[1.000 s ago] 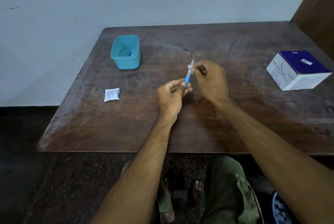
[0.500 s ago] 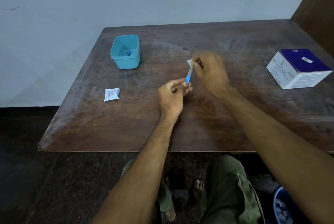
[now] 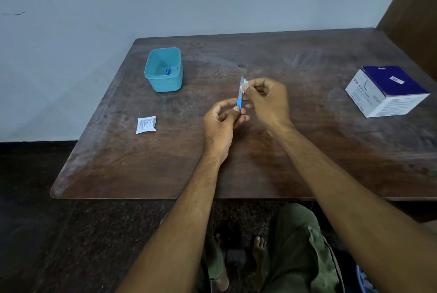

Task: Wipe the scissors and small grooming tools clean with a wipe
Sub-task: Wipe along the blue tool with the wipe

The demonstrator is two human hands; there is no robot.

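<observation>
Half the tool point(image 3: 240, 96) hides inside the left hand's point(image 3: 221, 125) grip.

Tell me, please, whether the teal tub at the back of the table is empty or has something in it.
Not empty: the open-topped teal tub holds at least one small blue item on its floor; what it is cannot be told.

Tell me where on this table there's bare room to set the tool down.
The near strip of the table, in front of both hands, is bare. So is the stretch between the right hand and the box. The left side is more crowded, with the teal tub and the torn packet.
</observation>
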